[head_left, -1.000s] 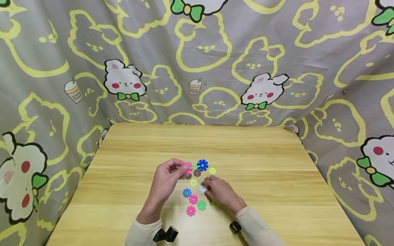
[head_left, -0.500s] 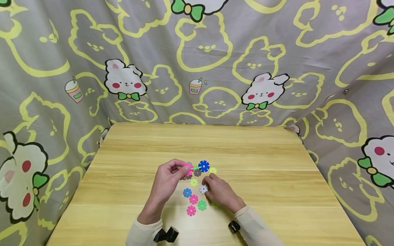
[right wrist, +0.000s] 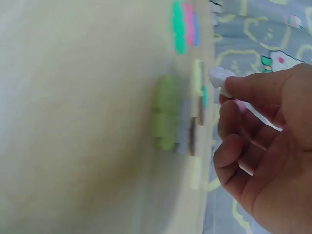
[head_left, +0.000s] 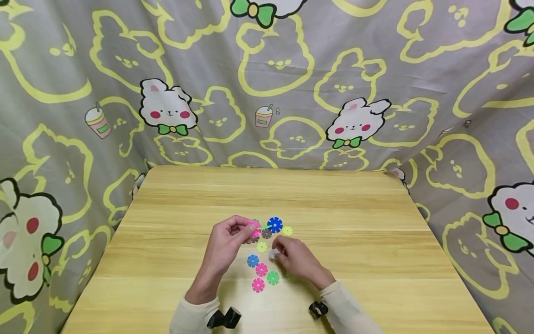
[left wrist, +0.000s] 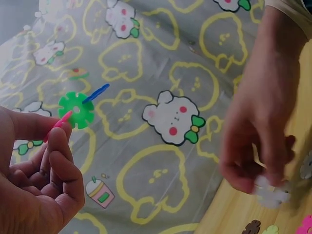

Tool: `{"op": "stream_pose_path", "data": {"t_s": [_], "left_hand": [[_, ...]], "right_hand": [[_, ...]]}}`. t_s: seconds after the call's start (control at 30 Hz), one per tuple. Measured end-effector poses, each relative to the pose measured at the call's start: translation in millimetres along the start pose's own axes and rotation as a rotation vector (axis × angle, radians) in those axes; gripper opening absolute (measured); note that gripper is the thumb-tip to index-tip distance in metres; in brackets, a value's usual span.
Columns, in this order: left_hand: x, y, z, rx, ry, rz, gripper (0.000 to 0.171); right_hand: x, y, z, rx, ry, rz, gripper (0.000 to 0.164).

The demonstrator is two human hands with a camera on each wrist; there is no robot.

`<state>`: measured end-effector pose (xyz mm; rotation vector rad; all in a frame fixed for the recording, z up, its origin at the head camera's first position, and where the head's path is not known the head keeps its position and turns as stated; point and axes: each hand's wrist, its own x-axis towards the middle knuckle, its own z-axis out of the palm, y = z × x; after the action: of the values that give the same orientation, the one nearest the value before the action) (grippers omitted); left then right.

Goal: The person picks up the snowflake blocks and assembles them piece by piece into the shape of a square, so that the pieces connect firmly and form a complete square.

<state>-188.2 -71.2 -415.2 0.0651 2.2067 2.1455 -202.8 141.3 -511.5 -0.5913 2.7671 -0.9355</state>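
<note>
Between thumb and forefinger, my left hand (head_left: 223, 246) pinches a pink notched plastic disc (left wrist: 59, 120). Slotted into it is a green disc (left wrist: 68, 103), which has a dark blue disc (left wrist: 96, 93) joined to its other side. This chain is held up off the table. To its right, my right hand (head_left: 302, 262) pinches a white notched disc (right wrist: 220, 76) by its edge, raised above the tabletop. Part of the white disc is hidden by the fingers in the head view.
Several loose notched discs lie on the wooden table (head_left: 354, 204) around the hands: a light blue disc (head_left: 252, 260), a pink disc (head_left: 258, 285), a green disc (head_left: 273, 278), a yellow disc (head_left: 261, 247) and a brown disc (head_left: 266, 234). A patterned curtain (head_left: 292, 130) encloses the table.
The right hand has taken up the white disc from the table, and the disc has tilted. The left hand keeps its hold on the joined discs, almost still.
</note>
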Motion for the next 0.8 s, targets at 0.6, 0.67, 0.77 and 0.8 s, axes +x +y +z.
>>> {"op": "stream_pose_path", "data": {"t_s": [0.6, 0.67, 0.77, 0.8], "left_hand": [[-0.3, 3.8, -0.1, -0.012, 0.013, 0.006, 0.011], [-0.1, 4.0, 0.3, -0.012, 0.013, 0.006, 0.012], [-0.5, 4.7, 0.9, -0.009, 0.013, 0.006, 0.011], [-0.6, 4.8, 1.1, -0.007, 0.013, 0.007, 0.011]], "right_hand": [[-15, -33, -75, 0.339, 0.482, -0.224, 0.012], [-17, -36, -77, 0.344, 0.489, -0.256, 0.014], [-18, -39, -79, 0.326, 0.496, -0.297, 0.017], [-18, -40, -80, 0.318, 0.498, -0.313, 0.017]]}}
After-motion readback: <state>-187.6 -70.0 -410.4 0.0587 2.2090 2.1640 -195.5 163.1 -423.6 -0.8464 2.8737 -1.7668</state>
